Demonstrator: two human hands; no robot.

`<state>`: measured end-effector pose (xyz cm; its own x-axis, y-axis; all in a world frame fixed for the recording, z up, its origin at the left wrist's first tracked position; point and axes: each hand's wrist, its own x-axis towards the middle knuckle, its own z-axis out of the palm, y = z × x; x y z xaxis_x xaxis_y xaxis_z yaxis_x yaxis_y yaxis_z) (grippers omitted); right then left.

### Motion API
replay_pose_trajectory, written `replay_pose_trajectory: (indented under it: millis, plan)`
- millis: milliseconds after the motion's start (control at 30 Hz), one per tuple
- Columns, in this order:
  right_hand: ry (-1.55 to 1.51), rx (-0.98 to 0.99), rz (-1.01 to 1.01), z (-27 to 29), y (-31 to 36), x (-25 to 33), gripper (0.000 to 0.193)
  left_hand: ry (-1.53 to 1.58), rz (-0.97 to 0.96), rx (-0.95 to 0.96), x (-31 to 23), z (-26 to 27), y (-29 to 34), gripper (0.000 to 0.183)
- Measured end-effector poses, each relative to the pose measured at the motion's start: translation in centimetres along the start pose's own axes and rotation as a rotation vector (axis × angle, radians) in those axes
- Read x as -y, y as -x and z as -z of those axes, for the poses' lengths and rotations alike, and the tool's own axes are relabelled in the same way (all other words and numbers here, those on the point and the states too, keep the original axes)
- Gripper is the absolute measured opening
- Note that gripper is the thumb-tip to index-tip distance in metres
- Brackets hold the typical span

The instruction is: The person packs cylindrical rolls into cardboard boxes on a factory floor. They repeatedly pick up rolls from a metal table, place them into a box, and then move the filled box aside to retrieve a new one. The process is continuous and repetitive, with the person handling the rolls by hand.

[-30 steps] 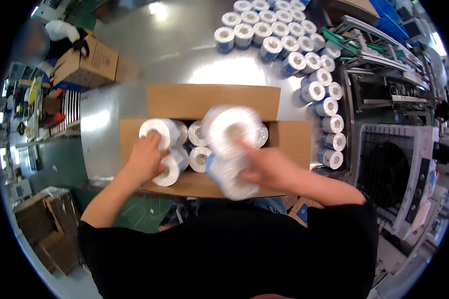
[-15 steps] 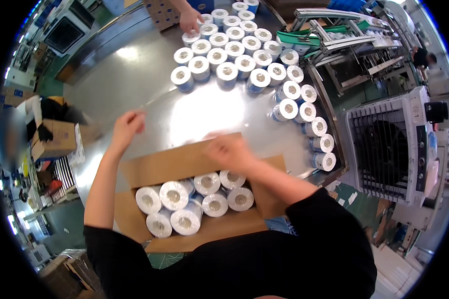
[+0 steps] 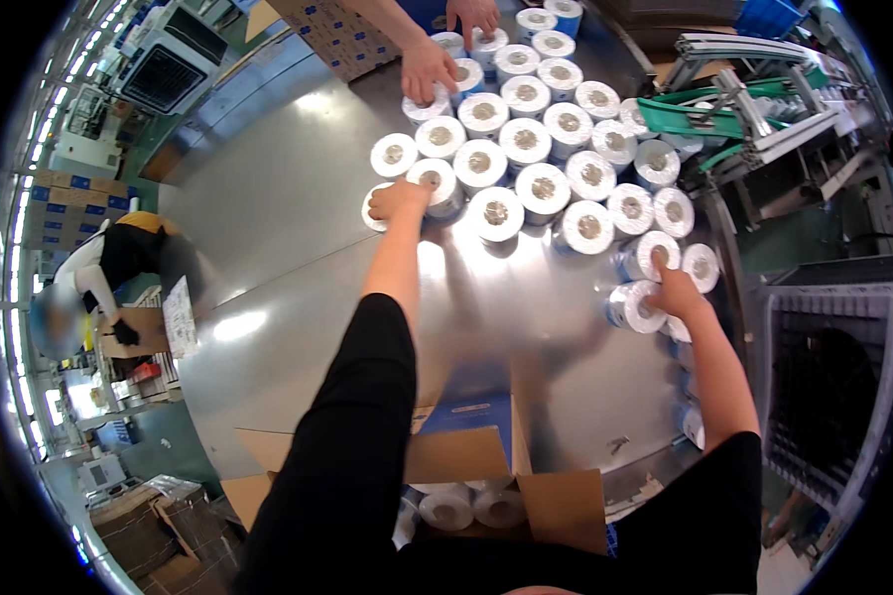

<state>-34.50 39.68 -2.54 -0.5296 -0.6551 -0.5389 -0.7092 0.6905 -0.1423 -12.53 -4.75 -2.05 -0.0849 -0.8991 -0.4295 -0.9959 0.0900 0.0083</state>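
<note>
My left hand (image 3: 403, 201) reaches out over the steel table, fingers bent onto the tops of two wrapped toilet paper rolls, the nearer-centre roll (image 3: 435, 182) and a left roll (image 3: 374, 210) partly hidden behind the hand. At the right, my right hand (image 3: 681, 295) has its fingers at the cores of two more rolls, an upper roll (image 3: 651, 254) and a lower roll (image 3: 633, 306). The rolls stand upright, white on top with blue-printed wrap. Close to my body is an open cardboard box (image 3: 456, 456) with rolls inside, partly covered by my arm.
Across the table (image 3: 298, 218), another person's hands (image 3: 429, 71) touch rolls beside a patterned carton (image 3: 342, 35). A conveyor frame (image 3: 754, 109) with green guides stands at the far right, near a large grey cooler (image 3: 829, 357). At left, a co-worker (image 3: 119, 268) handles a box.
Both my hands have moved from above the box to the rolls, the left forward and the right outward. The view has shifted, so the box sits lower. The other person's second hand now shows.
</note>
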Motion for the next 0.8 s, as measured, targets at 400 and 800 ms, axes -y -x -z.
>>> replay_pose_trajectory:
  millis: [400,800]
  plan:
    - [-0.32,-0.107,-0.086,-6.6,4.0,4.1,0.082,0.544,-0.363,0.022,16.3,9.9,6.3,0.04]
    - [-0.997,-0.531,0.041,0.2,21.8,9.2,0.07,0.941,-0.527,0.845,34.3,10.2,43.4,0.038]
